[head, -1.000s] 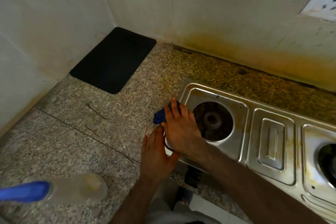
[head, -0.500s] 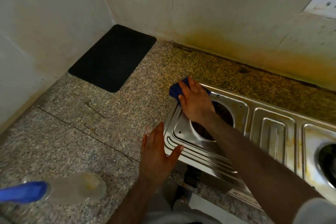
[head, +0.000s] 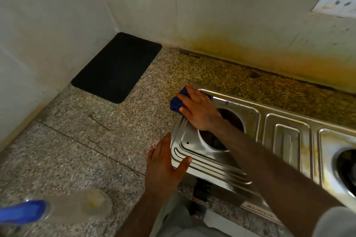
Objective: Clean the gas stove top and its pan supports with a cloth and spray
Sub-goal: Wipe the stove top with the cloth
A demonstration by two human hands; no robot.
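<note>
Pressing cloth at stove corner, R hand flat; L hand flat, braces edge.

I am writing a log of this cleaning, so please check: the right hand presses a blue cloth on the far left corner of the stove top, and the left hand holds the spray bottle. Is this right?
One part is wrong. The left hand does not hold the spray bottle; it rests on the near left edge of the stove top, and the bottle lies apart on the counter. The right hand presses the blue cloth there, as the head view shows.
</note>
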